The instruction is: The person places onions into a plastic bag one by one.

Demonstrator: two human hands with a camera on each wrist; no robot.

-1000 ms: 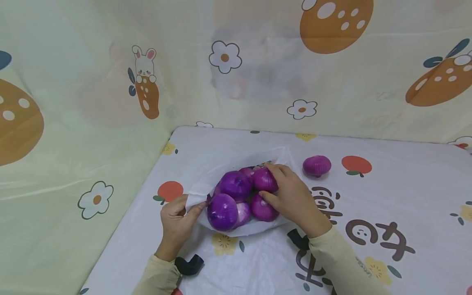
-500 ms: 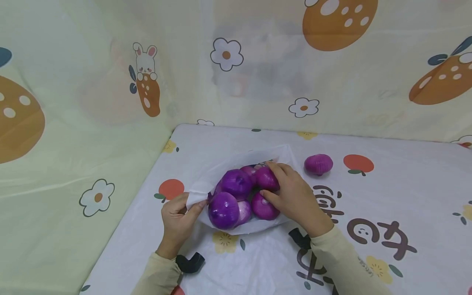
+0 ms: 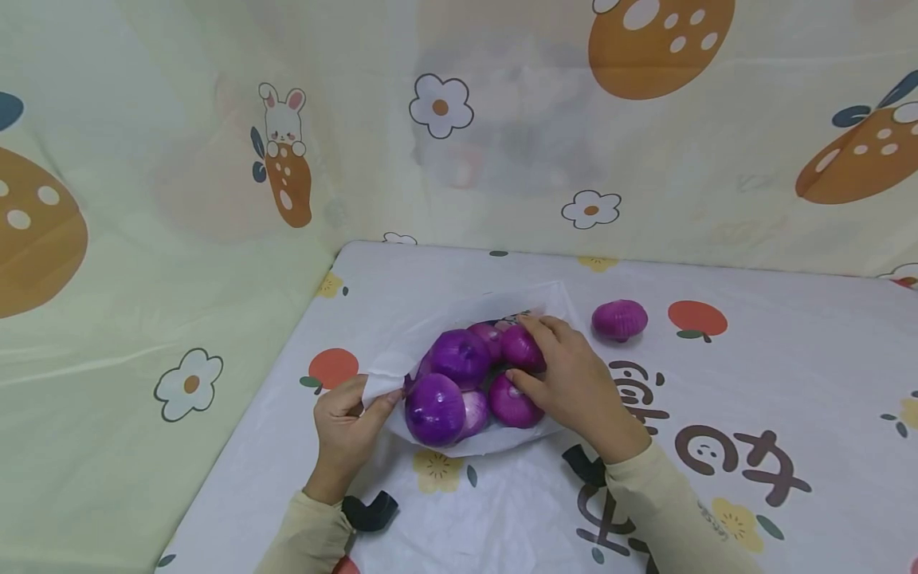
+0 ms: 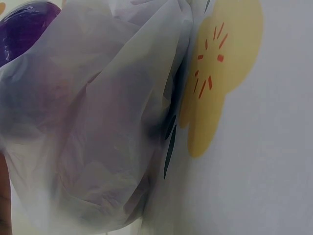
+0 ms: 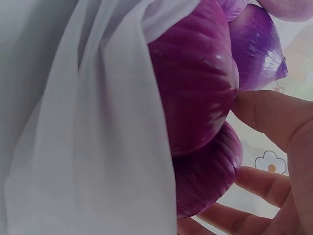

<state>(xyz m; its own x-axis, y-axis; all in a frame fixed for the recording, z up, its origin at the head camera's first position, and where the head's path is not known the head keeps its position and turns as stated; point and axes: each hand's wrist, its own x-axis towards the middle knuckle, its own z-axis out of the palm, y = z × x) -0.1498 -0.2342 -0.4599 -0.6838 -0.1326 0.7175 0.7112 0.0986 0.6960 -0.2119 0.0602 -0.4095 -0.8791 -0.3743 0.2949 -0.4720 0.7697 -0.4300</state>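
Observation:
A thin white plastic bag (image 3: 373,351) lies open on the table, filled with several purple onions (image 3: 433,408). At the bag's left edge my left hand (image 3: 343,438) pinches the plastic between thumb and fingers. My right hand (image 3: 582,391) is in at the right side of the opening. Its fingers curl over the upper right onion (image 3: 522,347), and its thumb lies on the lower right onion (image 3: 513,402). In the right wrist view, the nearer onion (image 5: 195,83) is partly covered by the bag (image 5: 98,137). The left wrist view is mostly bag (image 4: 107,127).
One loose purple onion (image 3: 620,320) lies on the table right of the bag, behind my right hand. The table carries a white printed cloth (image 3: 810,359). Patterned curtains (image 3: 502,159) stand along the back and left. Black straps (image 3: 369,512) hang at both wrists.
Between the first two frames the head view shifts slightly. The upper right onion under my right fingers edges slightly to the right. My left hand stays on the bag's edge.

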